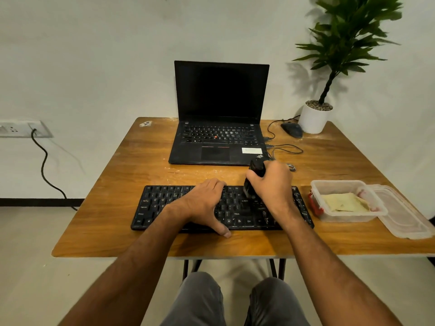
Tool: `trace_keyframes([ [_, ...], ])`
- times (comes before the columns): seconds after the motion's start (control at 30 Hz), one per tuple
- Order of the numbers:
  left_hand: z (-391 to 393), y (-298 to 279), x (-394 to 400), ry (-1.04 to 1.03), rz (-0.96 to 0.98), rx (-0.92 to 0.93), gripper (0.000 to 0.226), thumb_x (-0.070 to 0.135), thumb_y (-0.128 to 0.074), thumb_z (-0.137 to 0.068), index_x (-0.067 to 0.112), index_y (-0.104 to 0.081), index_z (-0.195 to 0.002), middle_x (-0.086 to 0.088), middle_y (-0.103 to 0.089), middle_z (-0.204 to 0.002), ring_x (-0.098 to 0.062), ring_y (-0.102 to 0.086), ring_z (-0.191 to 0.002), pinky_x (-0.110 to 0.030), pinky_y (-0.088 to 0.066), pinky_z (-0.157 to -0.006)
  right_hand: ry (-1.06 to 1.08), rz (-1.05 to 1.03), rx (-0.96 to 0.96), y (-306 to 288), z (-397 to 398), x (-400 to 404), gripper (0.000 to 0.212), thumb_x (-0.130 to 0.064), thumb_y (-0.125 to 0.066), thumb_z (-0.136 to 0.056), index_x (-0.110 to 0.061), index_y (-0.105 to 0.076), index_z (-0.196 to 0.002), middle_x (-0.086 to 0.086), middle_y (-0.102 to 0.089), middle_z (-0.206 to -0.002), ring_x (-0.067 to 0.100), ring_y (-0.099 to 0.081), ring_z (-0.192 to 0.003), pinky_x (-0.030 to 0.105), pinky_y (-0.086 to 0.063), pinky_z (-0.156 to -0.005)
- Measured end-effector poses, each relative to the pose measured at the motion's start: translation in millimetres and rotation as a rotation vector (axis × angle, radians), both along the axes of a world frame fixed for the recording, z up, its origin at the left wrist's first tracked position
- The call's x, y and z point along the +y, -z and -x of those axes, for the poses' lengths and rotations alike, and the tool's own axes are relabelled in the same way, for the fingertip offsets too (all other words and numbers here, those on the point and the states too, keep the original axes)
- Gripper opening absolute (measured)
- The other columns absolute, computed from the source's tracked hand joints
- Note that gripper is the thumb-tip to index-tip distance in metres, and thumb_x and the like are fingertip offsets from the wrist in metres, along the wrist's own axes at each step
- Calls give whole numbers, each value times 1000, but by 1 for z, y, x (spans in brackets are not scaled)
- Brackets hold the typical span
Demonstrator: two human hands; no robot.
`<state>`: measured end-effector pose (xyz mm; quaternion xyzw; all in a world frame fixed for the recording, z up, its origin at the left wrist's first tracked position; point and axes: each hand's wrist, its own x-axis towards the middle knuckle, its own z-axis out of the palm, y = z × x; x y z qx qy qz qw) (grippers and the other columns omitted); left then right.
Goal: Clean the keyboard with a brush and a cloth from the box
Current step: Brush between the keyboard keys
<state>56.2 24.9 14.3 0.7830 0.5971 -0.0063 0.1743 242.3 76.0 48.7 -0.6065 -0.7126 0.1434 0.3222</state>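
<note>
A black keyboard [164, 203] lies across the near middle of the wooden table [113, 184]. My left hand [202, 203] rests flat on its middle keys, fingers spread, thumb over the front edge. My right hand [273, 184] grips a black brush [255, 175] held upright, its bristle end touching the keys in the upper right part of the keyboard. To the right stands a clear plastic box [315, 187] with a folded yellowish cloth [346, 202] inside it.
An open black laptop [219, 128] stands behind the keyboard. The box's lid [407, 217] lies at the table's right edge. A wired mouse [292, 130] and a potted plant [314, 118] occupy the back right corner. Cables [287, 149] trail beside the laptop.
</note>
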Motion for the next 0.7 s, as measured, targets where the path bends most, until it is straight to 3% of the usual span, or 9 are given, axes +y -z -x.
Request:
trace_keyframes([
  [0.17,0,1,1,-10,14,1,140,74,-89,-58,13,-17,-162,-4,-29,-160,-22,-30,-146,-41,-27,-126,-13,15,16,-3,-4,-2,20,-32,-74,-83,-17,-70,-71,-7,-63,-62,11,-64,-62,19,-39,-49],
  [0.27,0,2,2,-15,13,0,137,74,-89,-58,15,-19,-161,-2,-31,-158,-21,-31,-144,-41,-28,-126,-53,81,-40,-4,-13,-32,24,-32,-74,-84,-19,-66,-67,-8,-61,-60,5,-58,-56,16,-32,-44],
  [0.4,1,4,3,-9,17,9,140,75,-87,-58,14,-16,-162,-3,-28,-161,-23,-28,-148,-42,-26,-127,-80,57,-119,0,-31,-73,24,-39,-74,-85,-16,-70,-76,-13,-58,-60,1,-54,-57,12,-30,-46],
  [0.6,2,7,2,12,2,8,137,74,-88,-60,13,-18,-161,-4,-29,-159,-22,-29,-145,-41,-25,-127,-125,55,13,-4,-26,-82,19,-40,-77,-82,-22,-73,-78,-13,-65,-63,-5,-59,-60,10,-41,-49],
  [0.7,2,7,5,-1,-9,-29,124,70,-90,-56,18,-31,-151,1,-38,-143,-16,-36,-131,-41,-33,-121,-210,51,36,-2,4,-93,22,-38,-77,-82,-28,-61,-69,-16,-54,-55,-5,-51,-51,10,-39,-47],
])
